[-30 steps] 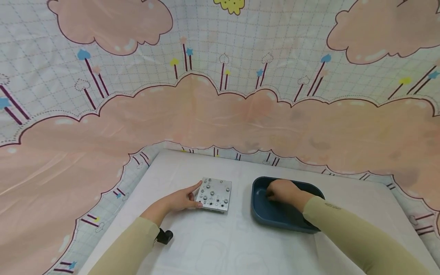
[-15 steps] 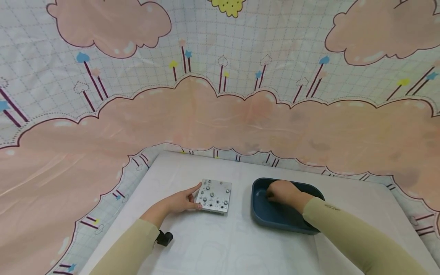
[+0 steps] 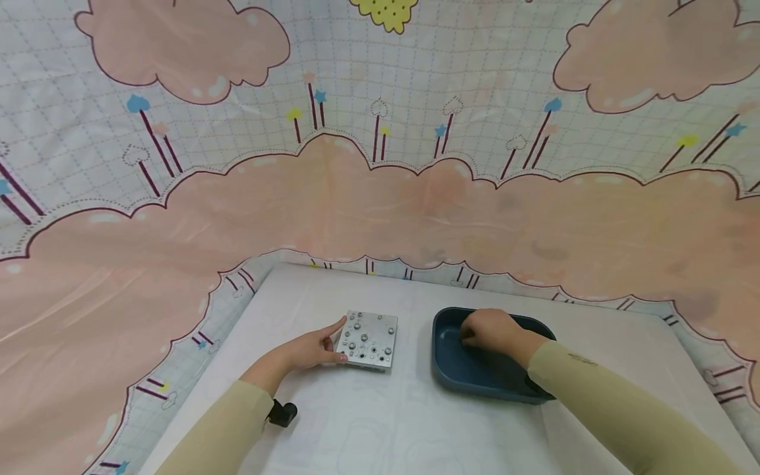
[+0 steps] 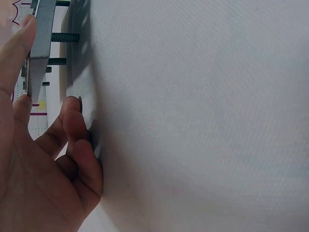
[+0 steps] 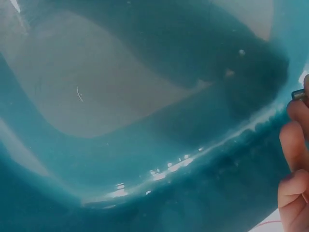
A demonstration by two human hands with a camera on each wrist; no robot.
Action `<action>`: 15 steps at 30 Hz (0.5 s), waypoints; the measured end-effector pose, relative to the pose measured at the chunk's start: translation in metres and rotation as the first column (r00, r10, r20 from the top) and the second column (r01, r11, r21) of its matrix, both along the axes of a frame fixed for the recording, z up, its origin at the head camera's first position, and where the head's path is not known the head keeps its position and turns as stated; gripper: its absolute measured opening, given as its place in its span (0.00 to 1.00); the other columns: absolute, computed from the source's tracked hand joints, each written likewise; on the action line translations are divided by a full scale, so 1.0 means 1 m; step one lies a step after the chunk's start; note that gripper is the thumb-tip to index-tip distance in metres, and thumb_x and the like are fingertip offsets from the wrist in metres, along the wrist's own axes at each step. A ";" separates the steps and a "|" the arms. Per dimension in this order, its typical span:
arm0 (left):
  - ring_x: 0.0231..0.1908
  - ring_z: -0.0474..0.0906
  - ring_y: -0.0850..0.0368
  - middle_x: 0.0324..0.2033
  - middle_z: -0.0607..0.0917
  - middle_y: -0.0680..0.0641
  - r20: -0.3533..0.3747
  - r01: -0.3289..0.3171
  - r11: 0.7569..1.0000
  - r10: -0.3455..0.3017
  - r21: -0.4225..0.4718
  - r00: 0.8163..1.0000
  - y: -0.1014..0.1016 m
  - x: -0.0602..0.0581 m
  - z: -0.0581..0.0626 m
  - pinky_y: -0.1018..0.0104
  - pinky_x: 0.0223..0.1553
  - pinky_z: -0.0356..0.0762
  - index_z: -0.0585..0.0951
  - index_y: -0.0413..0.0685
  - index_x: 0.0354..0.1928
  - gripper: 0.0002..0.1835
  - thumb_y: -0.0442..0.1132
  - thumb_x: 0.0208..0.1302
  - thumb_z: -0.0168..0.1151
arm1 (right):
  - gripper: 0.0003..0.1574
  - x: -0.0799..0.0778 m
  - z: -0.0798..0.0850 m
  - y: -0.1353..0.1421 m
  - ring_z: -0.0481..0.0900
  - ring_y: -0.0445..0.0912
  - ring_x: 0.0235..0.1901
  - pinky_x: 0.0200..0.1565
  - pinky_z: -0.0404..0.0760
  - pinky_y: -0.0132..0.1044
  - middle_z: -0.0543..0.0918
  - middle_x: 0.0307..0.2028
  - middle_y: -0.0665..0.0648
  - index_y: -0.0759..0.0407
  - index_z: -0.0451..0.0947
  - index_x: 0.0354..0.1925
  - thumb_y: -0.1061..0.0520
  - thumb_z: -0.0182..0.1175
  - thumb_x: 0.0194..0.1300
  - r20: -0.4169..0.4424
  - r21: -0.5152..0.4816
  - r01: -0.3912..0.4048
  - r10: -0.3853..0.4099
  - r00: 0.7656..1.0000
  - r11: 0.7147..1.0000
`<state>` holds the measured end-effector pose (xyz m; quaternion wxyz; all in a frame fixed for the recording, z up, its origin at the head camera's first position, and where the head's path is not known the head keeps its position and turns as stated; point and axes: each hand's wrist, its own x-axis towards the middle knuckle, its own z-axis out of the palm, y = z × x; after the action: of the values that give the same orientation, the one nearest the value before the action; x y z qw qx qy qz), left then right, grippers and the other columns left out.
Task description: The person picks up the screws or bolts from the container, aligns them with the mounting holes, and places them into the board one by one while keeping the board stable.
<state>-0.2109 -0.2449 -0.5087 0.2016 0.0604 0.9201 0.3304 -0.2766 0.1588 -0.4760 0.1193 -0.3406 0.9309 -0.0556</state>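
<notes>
In the head view, a square silver metal plate [image 3: 373,336] with several bolts in its face lies left of centre. My left hand [image 3: 309,348] grips its left side, one fingertip at the far corner and another at the near corner. Threaded bolt ends [image 4: 65,37] stick out from the plate's underside in the left wrist view, where the other fingers curl beneath. My right hand [image 3: 489,331] is inside a dark blue plastic bin [image 3: 457,384]. At the right wrist view's edge, its fingers [image 5: 293,145] pinch a small cylindrical metal piece [image 5: 299,94]; most of it is hidden.
A white cloth covers the table [image 3: 380,422]. A black device [image 3: 282,413] sits at the left wrist. Behind the table hangs a patterned curtain [image 3: 415,211]. A few tiny specks lie inside the bin, right of the plate.
The head view shifts very slightly. Both hands, the plate and the bin keep practically the same places relative to each other.
</notes>
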 end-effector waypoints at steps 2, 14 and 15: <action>0.33 0.69 0.56 0.34 0.75 0.50 -0.001 0.000 1.000 0.000 -0.003 1.000 -0.001 0.000 -0.001 0.59 0.40 0.66 0.54 0.63 0.78 0.52 0.57 0.56 0.72 | 0.03 0.001 0.003 0.000 0.77 0.37 0.30 0.38 0.80 0.39 0.83 0.30 0.42 0.49 0.88 0.36 0.53 0.69 0.63 -0.001 -0.013 0.008 -0.008 1.000 1.000; 0.33 0.69 0.56 0.34 0.74 0.50 0.008 -0.003 1.000 0.003 0.011 1.000 -0.001 0.001 0.000 0.59 0.39 0.65 0.54 0.63 0.78 0.52 0.58 0.56 0.72 | 0.06 0.004 0.027 -0.006 0.77 0.37 0.32 0.40 0.79 0.39 0.83 0.33 0.41 0.48 0.87 0.41 0.52 0.66 0.66 0.044 -0.146 0.045 -0.038 0.998 0.988; 0.33 0.69 0.56 0.34 0.74 0.50 0.009 -0.003 1.000 0.003 0.013 1.000 -0.002 0.001 0.000 0.59 0.39 0.66 0.54 0.63 0.78 0.52 0.58 0.56 0.72 | 0.06 0.004 0.029 -0.006 0.77 0.37 0.33 0.41 0.79 0.39 0.84 0.34 0.41 0.48 0.87 0.41 0.52 0.66 0.66 0.049 -0.166 0.038 -0.031 0.998 0.985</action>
<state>-0.2097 -0.2464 -0.5082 0.2048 0.0591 0.9170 0.3371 -0.2722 0.1524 -0.4475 0.1110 -0.3318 0.9258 -0.1433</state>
